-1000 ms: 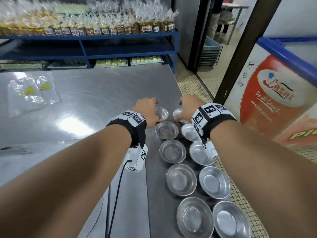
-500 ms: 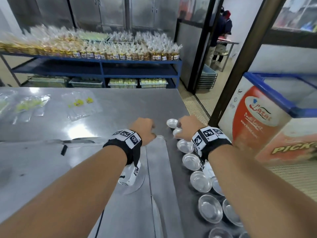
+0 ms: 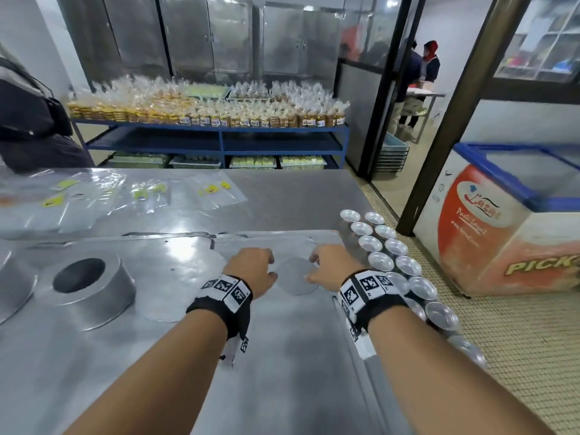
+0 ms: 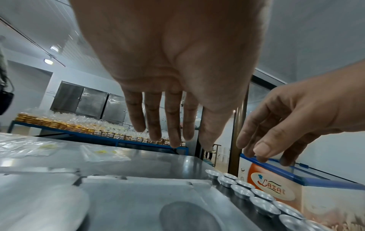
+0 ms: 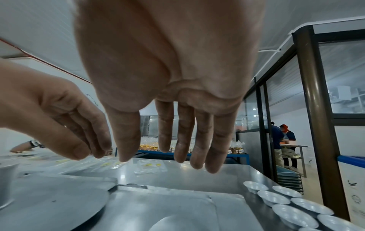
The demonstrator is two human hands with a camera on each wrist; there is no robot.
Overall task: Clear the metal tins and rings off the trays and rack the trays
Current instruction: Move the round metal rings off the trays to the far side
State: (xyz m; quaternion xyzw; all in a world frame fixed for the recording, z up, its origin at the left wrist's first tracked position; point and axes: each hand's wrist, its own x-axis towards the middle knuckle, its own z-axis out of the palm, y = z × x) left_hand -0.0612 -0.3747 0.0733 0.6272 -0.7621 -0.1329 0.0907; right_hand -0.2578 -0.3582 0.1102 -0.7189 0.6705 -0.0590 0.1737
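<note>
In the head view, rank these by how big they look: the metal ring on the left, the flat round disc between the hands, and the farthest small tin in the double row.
1. Metal ring, clearly largest.
2. Flat round disc, partly flanked by the hands.
3. Farthest small tin, smallest; it sits farther from the camera, which shrinks it further.

Small shiny tins sit double-rowed beside flat tray.

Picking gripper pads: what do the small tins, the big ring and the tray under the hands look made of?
Small tins: thin bright metal, likely aluminium; satin shine, pressed rims.
Big ring: thicker dull grey metal, brushed walls, probably aluminium.
Tray: sheet metal, matte and scuffed, with soft reflections; alloy not discernible.
</note>
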